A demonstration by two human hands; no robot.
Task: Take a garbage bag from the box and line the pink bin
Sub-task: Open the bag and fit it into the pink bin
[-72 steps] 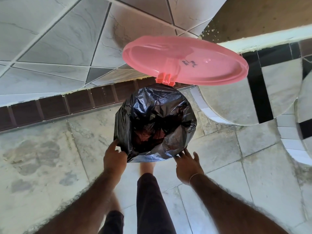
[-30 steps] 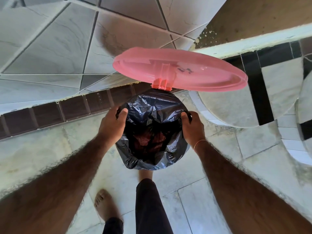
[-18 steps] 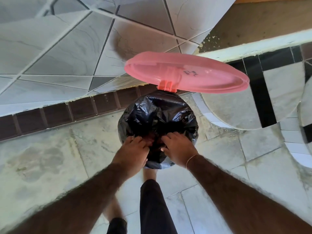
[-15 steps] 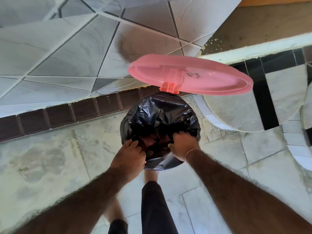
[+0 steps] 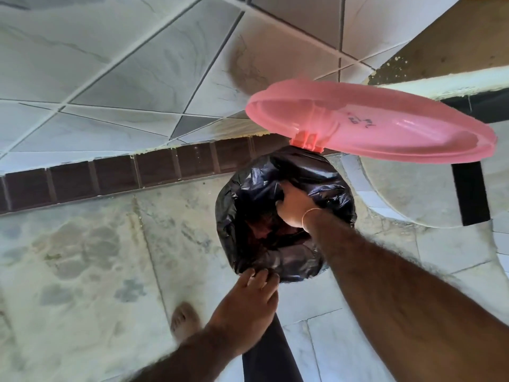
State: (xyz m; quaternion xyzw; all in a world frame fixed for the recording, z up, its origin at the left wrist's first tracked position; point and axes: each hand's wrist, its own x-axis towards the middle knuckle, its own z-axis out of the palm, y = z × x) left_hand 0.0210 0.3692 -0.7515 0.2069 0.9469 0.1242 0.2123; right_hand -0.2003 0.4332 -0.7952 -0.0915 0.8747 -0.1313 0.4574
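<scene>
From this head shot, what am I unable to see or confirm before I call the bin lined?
- Pink bin body: head view, wrapped all round by the black bag; only the raised lid shows.
- Bag bottom: head view, dark folds, and the right hand reaching inside blocks it.
- Right fingers: buried in plastic, so the grip is unclear.
- Left hand: fingertips meet the near edge; pinching or just touching is unclear.
- Garbage bag box: out of frame.

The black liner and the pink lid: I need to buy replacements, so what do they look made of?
Black liner: thin plastic film, glossy, judging by its crinkles and sharp highlights. Pink lid: rigid moulded plastic, smooth and slightly translucent, with a moulded hinge tab; the exact plastic can't be told.
</scene>
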